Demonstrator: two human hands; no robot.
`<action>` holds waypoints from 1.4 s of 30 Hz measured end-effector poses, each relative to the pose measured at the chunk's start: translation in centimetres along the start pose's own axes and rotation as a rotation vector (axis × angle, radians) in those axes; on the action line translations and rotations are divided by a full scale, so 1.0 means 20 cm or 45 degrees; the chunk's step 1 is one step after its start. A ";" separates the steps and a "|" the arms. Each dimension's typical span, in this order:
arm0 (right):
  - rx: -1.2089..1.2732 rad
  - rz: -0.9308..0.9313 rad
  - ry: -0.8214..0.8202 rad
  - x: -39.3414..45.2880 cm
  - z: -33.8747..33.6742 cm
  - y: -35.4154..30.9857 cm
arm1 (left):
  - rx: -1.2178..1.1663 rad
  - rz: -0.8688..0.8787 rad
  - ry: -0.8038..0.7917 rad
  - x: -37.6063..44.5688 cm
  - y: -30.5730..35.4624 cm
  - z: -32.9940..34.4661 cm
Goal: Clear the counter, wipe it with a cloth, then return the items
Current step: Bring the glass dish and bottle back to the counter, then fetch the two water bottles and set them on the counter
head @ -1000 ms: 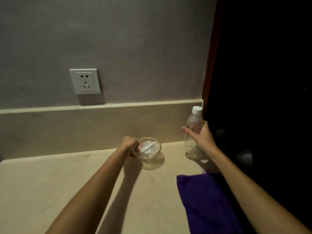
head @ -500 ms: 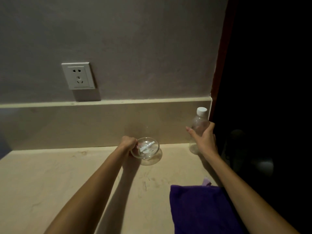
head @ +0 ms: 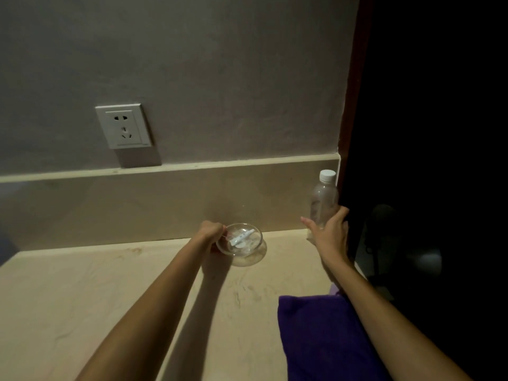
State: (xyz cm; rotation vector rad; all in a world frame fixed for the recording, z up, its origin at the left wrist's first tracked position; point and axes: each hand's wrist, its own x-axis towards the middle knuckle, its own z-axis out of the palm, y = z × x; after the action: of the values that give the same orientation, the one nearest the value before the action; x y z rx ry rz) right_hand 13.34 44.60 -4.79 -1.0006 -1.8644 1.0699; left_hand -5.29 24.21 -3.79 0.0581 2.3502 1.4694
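A small clear glass bowl (head: 242, 244) with a small white item inside sits near the back of the beige counter (head: 82, 298). My left hand (head: 211, 233) pinches the bowl's left rim. A clear plastic bottle (head: 323, 199) with a white cap stands upright at the counter's back right corner. My right hand (head: 328, 232) wraps around the bottle's lower part, thumb to the left. A purple cloth (head: 316, 334) lies folded at the front right of the counter, partly under my right forearm.
A white wall socket (head: 123, 126) is on the grey wall above the low beige backsplash (head: 137, 204). The counter ends at the right beside a dark doorway (head: 426, 188) with a dim floor below.
The bottle has moved from above the counter's right edge back to the far right corner and stands lower. The bowl has shifted slightly toward the backsplash. Both hands keep their hold.
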 end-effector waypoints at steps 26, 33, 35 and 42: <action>-0.031 0.014 -0.016 -0.07 -0.11 -0.04 | 0.112 -0.043 0.103 0.00 0.00 0.00; 0.287 -0.074 0.041 -0.19 -0.25 -0.13 | -0.014 0.067 0.122 -0.16 0.04 -0.21; 0.267 -0.166 0.039 -0.27 -0.24 -0.19 | -0.092 0.110 0.144 -0.27 0.03 -0.32; 0.415 -0.403 -0.407 -0.85 0.04 -0.52 | -0.376 0.348 0.286 -0.85 -0.23 -0.77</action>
State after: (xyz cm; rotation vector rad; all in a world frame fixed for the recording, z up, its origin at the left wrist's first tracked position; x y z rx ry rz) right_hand 16.97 25.73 0.48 -0.3481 -1.9301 1.3374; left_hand 6.23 5.05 3.10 0.1498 2.3368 2.0386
